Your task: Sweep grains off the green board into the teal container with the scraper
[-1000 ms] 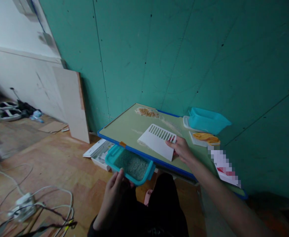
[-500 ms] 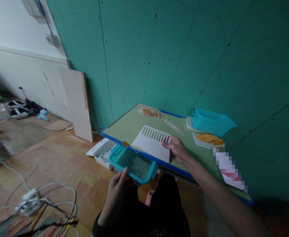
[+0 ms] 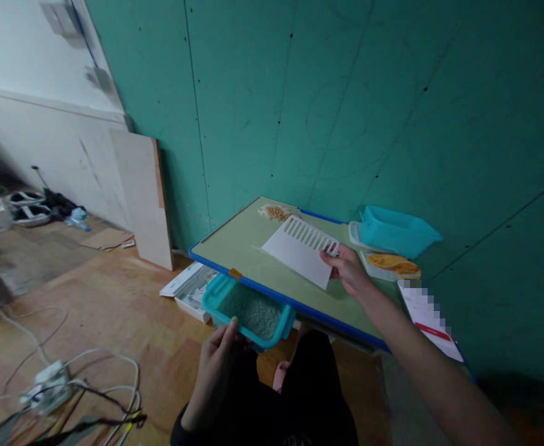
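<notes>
My left hand is closed on the near rim of a teal plastic container, thumb on top and fingers underneath. Small pale grains, like rice, lie in it. The container sits just below the front edge of a green board tabletop with blue edging. Over that top, my right hand grips a flat white slotted scraper by its slotted end. Its plain edge points left, a little off the surface as far as I can see. Beyond it lies a pile of tan beans among whitish grains.
On the table's right are another teal container, a yellow cloth-like item on a white lid, and a white sheet. A green wall stands behind. An open white box and a power strip with cables lie on the floor.
My right hand has lifted the scraper away from the front edge, back and to the right over the tabletop. The grains at that edge are gone. My left hand still holds the container.
</notes>
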The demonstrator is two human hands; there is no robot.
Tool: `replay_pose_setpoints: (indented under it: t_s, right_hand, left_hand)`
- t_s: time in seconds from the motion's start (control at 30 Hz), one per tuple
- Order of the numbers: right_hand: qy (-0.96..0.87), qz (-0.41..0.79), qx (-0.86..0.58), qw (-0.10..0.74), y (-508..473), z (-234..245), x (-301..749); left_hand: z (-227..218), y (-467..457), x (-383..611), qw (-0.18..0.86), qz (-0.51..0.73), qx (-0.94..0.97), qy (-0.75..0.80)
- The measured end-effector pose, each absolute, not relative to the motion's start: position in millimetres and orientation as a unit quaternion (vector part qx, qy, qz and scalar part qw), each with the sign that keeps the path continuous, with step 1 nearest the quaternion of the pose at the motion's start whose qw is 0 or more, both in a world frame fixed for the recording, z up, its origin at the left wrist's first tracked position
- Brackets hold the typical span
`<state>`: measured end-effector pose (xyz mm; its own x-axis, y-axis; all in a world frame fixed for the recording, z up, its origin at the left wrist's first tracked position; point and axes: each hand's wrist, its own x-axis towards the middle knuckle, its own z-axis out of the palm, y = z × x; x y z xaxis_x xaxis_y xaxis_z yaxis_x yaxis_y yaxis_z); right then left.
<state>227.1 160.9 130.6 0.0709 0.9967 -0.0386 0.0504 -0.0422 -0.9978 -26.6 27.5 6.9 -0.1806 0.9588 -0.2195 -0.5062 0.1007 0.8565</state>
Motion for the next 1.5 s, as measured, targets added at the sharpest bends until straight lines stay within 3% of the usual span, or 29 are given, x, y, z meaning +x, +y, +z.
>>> replay_pose_setpoints:
  t_s: [0.1, 0.27, 1.1, 1.5]
  right_hand:
    - [-0.478, 0.405, -0.58, 0.521, 172.1, 131.2, 250.1]
    - [-0.491, 0.358, -0.619, 0.497, 172.4, 112.2, 271.1]
    - [-0.525, 0.509, -0.566, 0.381, 176.7, 106.1, 177.0]
    - [-0.527, 0.533, -0.505, 0.428, 163.1, 108.5, 177.7]
  left_hand:
    - [7.2, 28.5, -30.0, 0.587, 0.62, 0.256, 0.454]
    - [14.9, 25.7, -35.5, 0.576, 0.614, 0.272, 0.466]
    - [10.4, 28.4, -44.9, 0.579, 0.617, 0.269, 0.46]
    - [11.0, 27.9, -45.1, 0.582, 0.62, 0.271, 0.451]
